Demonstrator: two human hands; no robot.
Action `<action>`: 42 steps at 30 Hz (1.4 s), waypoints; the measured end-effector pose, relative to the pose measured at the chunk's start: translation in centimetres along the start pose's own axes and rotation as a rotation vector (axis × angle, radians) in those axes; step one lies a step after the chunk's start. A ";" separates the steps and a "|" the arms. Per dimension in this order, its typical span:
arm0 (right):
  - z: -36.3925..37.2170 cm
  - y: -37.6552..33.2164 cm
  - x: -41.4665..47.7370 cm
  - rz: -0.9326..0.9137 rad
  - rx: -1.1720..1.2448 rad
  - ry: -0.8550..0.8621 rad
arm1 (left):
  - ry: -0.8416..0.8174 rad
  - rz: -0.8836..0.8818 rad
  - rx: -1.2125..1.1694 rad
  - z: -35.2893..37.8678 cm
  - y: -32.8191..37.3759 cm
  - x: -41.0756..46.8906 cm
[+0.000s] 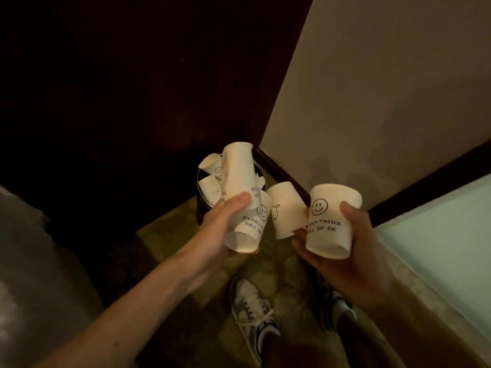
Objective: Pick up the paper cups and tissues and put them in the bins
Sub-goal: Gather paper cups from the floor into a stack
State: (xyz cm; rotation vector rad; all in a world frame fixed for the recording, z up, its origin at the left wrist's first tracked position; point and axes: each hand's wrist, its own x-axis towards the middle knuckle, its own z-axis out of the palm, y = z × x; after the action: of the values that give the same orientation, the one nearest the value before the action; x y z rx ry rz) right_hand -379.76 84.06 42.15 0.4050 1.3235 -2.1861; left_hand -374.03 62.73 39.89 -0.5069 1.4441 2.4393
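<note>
The left hand (225, 227) reaches forward over the bin (203, 212), with its thumb and fingers wrapped round a bunch of paper cups. A tall crushed cup (237, 171) sticks up out of the grip, its top hanging above the bin's opening. A lower cup (252, 229) lies on its side under the thumb, with a smiley face and printed words on it and its mouth turned toward the camera. The right hand (353, 251) is held just to the right of the bin, above the carpet (164, 235). Its thumb and fingers clasp a printed cup (332, 224) that is upright, slightly tilted, and shows a smiley face. The fingertips of the same hand also pinch a side cup (284, 208), which leans to the left between the two hands. The bin is dark and round and stands on the floor in the corner, against a dark wood panel (132, 102) and near a pale wall (385, 88). Inside it a small cup (212, 163) with a smiley face rests near the far rim, and a flattened cup (210, 188) lies just below it. A white scrap (259, 180) shows at the bin's right edge; whether it is tissue or cup cannot be told. Two sneakers (252, 317) stand on the carpet below the hands.
</note>
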 end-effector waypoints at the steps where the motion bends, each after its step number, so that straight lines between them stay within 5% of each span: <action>1: 0.1 -0.2 1.6 0.004 -0.018 -0.007 | 0.030 -0.002 -0.021 -0.9 0.0 0.6; 8: -0.6 0.4 14.6 0.008 -0.125 -0.011 | 0.124 -0.086 -0.316 -8.0 -3.3 4.4; 14: 1.0 1.4 22.9 0.032 -0.243 -0.124 | 0.178 -0.135 -0.275 -8.8 -4.9 5.6; 24: 0.8 1.5 29.7 0.129 -0.543 -0.035 | 0.271 -0.104 -0.211 -9.3 -5.7 7.8; 33: 1.7 1.4 27.6 0.218 -0.111 0.009 | 0.364 -0.147 -0.318 -4.9 -2.0 11.5; 42: -0.2 -0.4 26.5 0.464 -0.178 0.074 | 0.435 -0.271 -0.250 -2.3 2.2 12.8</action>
State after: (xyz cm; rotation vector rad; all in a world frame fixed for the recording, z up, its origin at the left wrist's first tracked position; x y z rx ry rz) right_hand -401.33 76.55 28.75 0.6553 1.2963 -1.6728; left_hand -386.11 60.28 35.17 -1.2644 1.1125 2.3882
